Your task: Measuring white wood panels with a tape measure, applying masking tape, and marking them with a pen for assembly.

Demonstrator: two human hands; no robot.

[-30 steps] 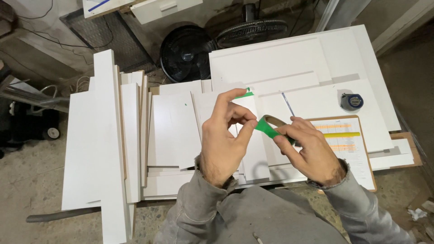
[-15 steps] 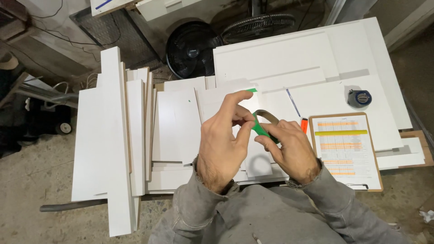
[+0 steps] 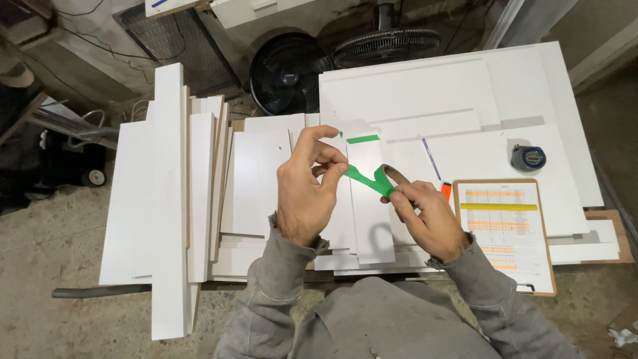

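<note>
My right hand holds a roll of green tape above a stack of white boards. My left hand pinches the free end of the tape strip, which is stretched between the two hands. A short piece of green tape is stuck on the narrow white board just beyond my fingers. Both sleeves are grey.
White panels lie stacked at the left, and a large white panel lies behind. A clipboard with a printed sheet, a tape measure, a pen and an orange marker lie at the right. Two fans stand behind.
The tape strip between my hands has been pulled out longer, with my left hand drawing away from the roll. The view has shifted slightly.
</note>
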